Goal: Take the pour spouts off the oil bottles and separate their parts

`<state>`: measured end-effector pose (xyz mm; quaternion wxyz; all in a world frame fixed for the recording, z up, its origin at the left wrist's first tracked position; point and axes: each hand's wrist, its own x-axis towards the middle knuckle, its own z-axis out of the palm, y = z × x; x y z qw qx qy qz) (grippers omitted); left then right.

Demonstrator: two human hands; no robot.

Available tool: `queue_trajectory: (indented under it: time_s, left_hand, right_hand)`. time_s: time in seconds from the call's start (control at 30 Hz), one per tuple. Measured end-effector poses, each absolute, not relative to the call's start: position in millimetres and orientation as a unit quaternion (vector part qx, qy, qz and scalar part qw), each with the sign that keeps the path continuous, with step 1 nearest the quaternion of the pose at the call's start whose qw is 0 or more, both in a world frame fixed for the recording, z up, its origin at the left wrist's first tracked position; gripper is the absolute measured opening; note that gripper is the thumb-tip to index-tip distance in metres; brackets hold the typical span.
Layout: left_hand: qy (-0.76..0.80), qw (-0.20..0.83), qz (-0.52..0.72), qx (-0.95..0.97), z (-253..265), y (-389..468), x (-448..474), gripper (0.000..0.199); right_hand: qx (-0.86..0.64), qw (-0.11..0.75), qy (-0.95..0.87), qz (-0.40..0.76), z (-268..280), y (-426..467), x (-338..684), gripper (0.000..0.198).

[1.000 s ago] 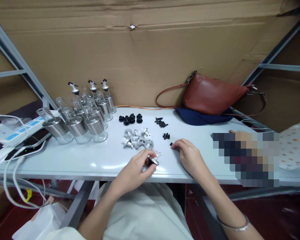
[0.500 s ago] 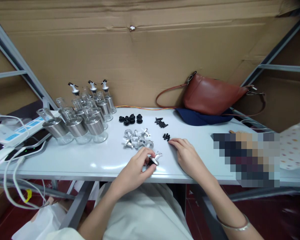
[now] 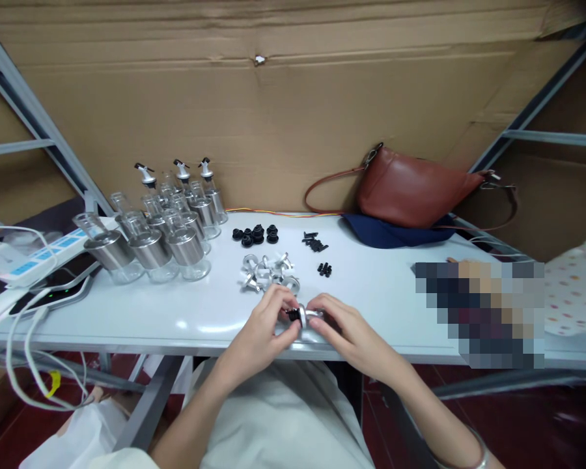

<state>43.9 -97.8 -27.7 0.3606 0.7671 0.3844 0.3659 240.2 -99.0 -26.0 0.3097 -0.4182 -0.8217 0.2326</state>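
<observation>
My left hand (image 3: 269, 323) pinches a bottle pourer (image 3: 303, 317) by its black ribbed stopper, holding it sideways above the front of the table. The pourer has a silver collar, and its spout points right. My right hand (image 3: 342, 326) has thumb and fingers closed around the spout end; any small part between those fingertips is hidden. Just beyond the hands lies a pile of silver pourer tops (image 3: 269, 272). Behind it sit several black stoppers (image 3: 254, 234). Small black pieces (image 3: 325, 269) and thin black strips (image 3: 314, 241) form two little heaps to the right.
Glass bottles (image 3: 149, 247) with steel sleeves crowd the left, three topped with pourers. A power strip (image 3: 43, 251) and cables lie at far left. The brown handbag (image 3: 410, 189) rests on a navy cap (image 3: 395, 234) at back right. Cardboard (image 3: 273, 130) walls the back.
My right hand has moved left from the small black pieces to the pourer's spout. The pourer has been turned, so its stopper now points left and its spout right.
</observation>
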Motion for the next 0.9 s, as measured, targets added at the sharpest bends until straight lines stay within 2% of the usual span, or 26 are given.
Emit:
queue_trajectory:
  time_s: [0.13,0.33,0.53,0.9]
  left_hand:
    - [0.383,0.339,0.363,0.779,-28,-97,43,0.007]
    - [0.373,0.325,0.344,0.798,-28,-96,44,0.014]
    - [0.385,0.325,0.336,0.796,-27,-96,43,0.018]
    - [0.384,0.317,0.296,0.815,-24,-98,45,0.019]
  right_hand:
    - [-0.44,0.298,-0.798,0.284,-26,-102,233,0.021]
    - [-0.452,0.286,-0.751,0.387,-23,-96,239,0.031]
    - [-0.393,0.276,-0.721,0.499,-21,-95,244,0.034]
    - [-0.401,0.29,-0.683,0.537,-26,-93,245,0.041]
